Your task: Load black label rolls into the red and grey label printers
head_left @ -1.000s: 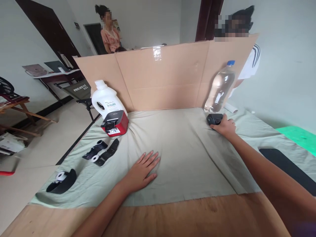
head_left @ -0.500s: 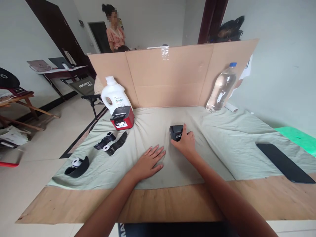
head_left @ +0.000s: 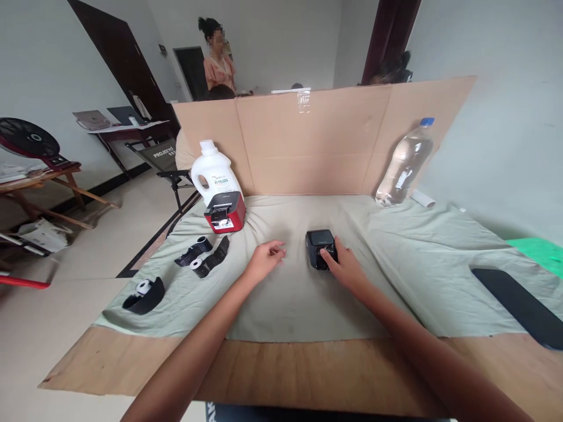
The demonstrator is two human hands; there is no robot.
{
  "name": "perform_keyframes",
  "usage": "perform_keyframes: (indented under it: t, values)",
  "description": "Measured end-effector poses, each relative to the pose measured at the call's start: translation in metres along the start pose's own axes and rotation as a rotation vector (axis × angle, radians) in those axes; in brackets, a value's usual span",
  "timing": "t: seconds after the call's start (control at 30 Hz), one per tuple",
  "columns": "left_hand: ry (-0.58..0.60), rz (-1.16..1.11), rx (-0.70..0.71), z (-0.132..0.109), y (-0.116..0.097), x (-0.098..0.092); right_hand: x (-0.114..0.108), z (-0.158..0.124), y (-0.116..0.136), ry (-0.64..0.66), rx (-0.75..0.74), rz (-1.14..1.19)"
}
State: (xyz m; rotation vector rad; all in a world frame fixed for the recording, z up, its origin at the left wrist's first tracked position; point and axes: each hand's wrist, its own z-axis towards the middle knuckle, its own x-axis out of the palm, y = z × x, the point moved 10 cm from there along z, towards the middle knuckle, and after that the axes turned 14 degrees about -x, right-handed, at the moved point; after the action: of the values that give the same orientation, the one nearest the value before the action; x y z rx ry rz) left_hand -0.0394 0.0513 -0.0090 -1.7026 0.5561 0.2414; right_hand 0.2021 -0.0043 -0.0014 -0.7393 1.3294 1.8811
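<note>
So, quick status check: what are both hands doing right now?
Right hand gripping small black printer mid-cloth. Left hand loosely curled beside it, apart, holding nothing. Nothing between them but bare green cloth.

A plain room in a home or small office is serving as a makeshift workspace: a wooden table (head_left: 281, 375) is wearing a pale green cloth (head_left: 396, 246), a brown cardboard screen (head_left: 321, 140) is standing behind it, and a folding chair (head_left: 169, 164) and a laptop-laden side desk (head_left: 116, 126) are sitting beyond.

Right hand (head_left: 347, 266) on small black box (head_left: 320, 248) (green cloth (head_left: 409, 246) beneath); left hand (head_left: 264, 261) beside.
</note>
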Motion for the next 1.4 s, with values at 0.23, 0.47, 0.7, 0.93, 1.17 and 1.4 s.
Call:
perform_keyframes:
  t: [0.23,0.47,0.7,0.93,1.17,1.4]
  values:
    - [0.238,-0.133,-0.063,0.037,-0.012,0.093,0.008,-0.01,0.005,-0.148,-0.188,-0.004]
    - [0.192,-0.139,0.0,0.012,-0.015,0.098,0.002,-0.018,0.009,-0.157,-0.193,0.013]
    - [-0.182,0.545,0.208,-0.016,-0.039,0.075,0.0,-0.018,0.007,-0.157,-0.186,0.061]
    - [-0.162,0.726,0.284,-0.01,-0.047,0.077,0.002,-0.017,0.003,-0.143,-0.149,0.097]
    - [-0.142,0.818,0.31,-0.003,-0.045,0.079,0.003,-0.017,0.003,-0.115,-0.123,0.117]
    - [-0.153,0.839,0.353,-0.005,-0.045,0.081,0.002,-0.017,0.006,-0.114,-0.127,0.106]
